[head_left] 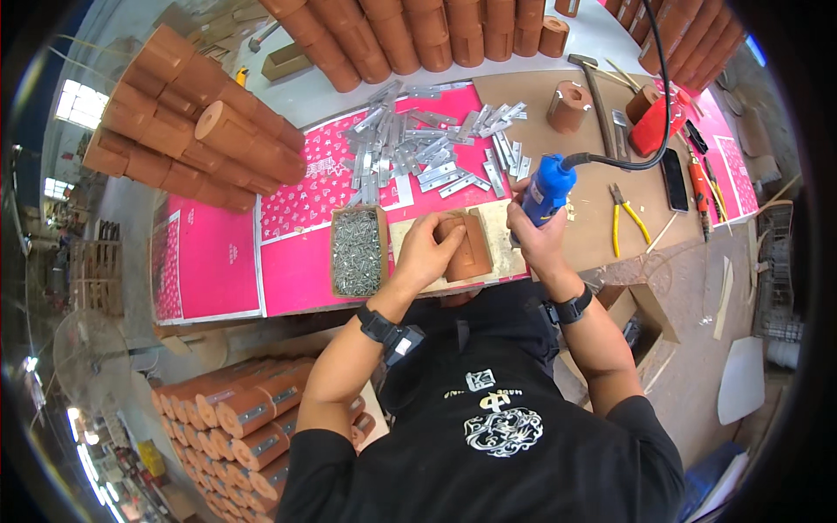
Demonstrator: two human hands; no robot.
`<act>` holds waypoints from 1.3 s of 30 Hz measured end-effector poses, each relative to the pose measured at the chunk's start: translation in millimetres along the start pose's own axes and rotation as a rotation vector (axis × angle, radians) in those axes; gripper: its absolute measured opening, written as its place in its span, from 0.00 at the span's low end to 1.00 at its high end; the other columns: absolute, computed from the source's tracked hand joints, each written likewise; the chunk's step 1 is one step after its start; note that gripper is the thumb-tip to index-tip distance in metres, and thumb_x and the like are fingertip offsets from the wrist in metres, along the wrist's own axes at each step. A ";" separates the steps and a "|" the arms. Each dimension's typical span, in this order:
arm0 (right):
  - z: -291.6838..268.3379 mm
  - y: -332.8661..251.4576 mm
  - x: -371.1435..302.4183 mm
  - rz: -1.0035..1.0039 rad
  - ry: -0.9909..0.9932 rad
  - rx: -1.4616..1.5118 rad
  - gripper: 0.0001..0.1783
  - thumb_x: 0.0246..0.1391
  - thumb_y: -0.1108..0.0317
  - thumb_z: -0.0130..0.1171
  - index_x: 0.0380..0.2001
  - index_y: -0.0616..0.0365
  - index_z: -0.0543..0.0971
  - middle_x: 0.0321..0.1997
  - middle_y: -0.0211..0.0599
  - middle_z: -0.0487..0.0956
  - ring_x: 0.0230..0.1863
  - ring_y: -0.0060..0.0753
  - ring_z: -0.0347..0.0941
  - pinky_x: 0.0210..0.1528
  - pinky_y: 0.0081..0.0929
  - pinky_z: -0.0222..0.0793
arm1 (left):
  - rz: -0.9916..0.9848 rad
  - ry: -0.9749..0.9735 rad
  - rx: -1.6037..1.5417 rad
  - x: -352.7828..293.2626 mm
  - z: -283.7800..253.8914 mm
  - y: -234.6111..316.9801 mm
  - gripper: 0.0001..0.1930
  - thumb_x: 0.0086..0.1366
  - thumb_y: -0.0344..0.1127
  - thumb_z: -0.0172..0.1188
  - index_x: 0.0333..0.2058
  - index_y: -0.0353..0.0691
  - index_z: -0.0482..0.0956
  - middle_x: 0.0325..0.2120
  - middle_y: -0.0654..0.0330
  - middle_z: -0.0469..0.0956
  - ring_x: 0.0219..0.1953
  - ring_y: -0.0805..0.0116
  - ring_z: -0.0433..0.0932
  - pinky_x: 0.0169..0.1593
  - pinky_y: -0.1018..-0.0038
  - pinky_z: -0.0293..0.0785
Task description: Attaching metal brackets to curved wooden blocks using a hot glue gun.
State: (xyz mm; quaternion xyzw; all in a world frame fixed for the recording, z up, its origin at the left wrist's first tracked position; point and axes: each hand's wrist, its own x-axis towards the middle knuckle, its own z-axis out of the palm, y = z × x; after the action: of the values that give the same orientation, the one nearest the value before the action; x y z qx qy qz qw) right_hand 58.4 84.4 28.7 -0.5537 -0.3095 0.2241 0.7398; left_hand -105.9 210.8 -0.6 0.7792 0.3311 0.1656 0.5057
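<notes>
A short reddish-brown cylinder (471,254) lies on a pale wooden board (501,231) at the table's near edge. My left hand (429,251) grips it from the left, fingers bent and thumb over its upper face. Whether something small is pinched there, I cannot tell. My right hand (540,234) is wrapped round a blue corded power screwdriver (553,179), held upright just right of the cylinder; its tip is hidden. Left of the board stands an open cardboard box of screws (357,253). Beyond it lies a loose pile of drilled metal strips (410,144).
Brown cylinders are stacked at left (187,122), along the back, and below the table (253,418). Yellow-handled pliers (629,220), a phone (674,180), a hammer (597,100) and a red-handled tool (698,187) lie right. The screwdriver's black cord (645,161) arches overhead.
</notes>
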 end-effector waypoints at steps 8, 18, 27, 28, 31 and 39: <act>-4.6 0.7 -0.2 0.035 0.032 0.035 0.13 0.54 0.77 0.61 0.44 0.61 0.75 0.34 0.25 0.74 0.34 0.14 0.69 0.37 0.18 0.66 | 0.287 0.184 0.493 68.2 -34.4 10.4 0.18 0.62 0.37 0.64 0.48 0.35 0.79 0.42 0.48 0.78 0.46 0.50 0.77 0.50 0.60 0.74; -3.2 -1.9 -5.8 0.015 0.047 0.009 0.14 0.53 0.77 0.62 0.44 0.62 0.75 0.34 0.27 0.74 0.35 0.16 0.70 0.39 0.20 0.68 | 0.338 0.024 0.715 122.6 -30.9 -21.9 0.17 0.52 0.32 0.69 0.42 0.38 0.83 0.37 0.49 0.80 0.42 0.47 0.79 0.49 0.59 0.76; -8.1 1.5 -3.6 0.002 0.049 0.055 0.14 0.53 0.77 0.62 0.43 0.62 0.75 0.34 0.27 0.75 0.35 0.16 0.70 0.38 0.19 0.67 | -0.177 -0.067 -0.403 64.4 -46.4 9.8 0.17 0.62 0.23 0.65 0.49 0.37 0.73 0.32 0.62 0.80 0.34 0.76 0.79 0.37 0.78 0.75; -8.0 0.7 -2.9 0.005 0.049 0.053 0.13 0.53 0.77 0.62 0.43 0.62 0.75 0.34 0.27 0.75 0.35 0.16 0.70 0.38 0.19 0.67 | -0.182 -0.066 -0.402 50.8 -42.5 20.2 0.17 0.62 0.23 0.65 0.49 0.37 0.73 0.32 0.62 0.80 0.34 0.76 0.79 0.37 0.78 0.75; -6.7 -0.7 -1.8 -0.004 0.052 0.051 0.14 0.53 0.77 0.62 0.43 0.62 0.75 0.34 0.27 0.75 0.35 0.16 0.71 0.38 0.19 0.68 | -0.051 -0.060 -0.541 22.3 -24.6 31.2 0.25 0.63 0.24 0.65 0.58 0.38 0.71 0.30 0.63 0.80 0.34 0.78 0.78 0.39 0.80 0.73; -5.3 -3.1 -4.2 -0.016 0.041 0.041 0.13 0.54 0.76 0.62 0.43 0.63 0.75 0.33 0.26 0.75 0.34 0.15 0.70 0.37 0.19 0.67 | -0.020 -0.031 -0.251 21.9 -9.8 21.8 0.24 0.64 0.30 0.67 0.58 0.40 0.71 0.30 0.64 0.80 0.33 0.78 0.76 0.38 0.79 0.71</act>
State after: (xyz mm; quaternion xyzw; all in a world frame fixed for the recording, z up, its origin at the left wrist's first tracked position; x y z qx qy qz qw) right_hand 59.1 77.1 29.7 -0.5404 -0.2941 0.2132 0.7590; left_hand -88.3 226.5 21.5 0.7091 0.3077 0.1884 0.6058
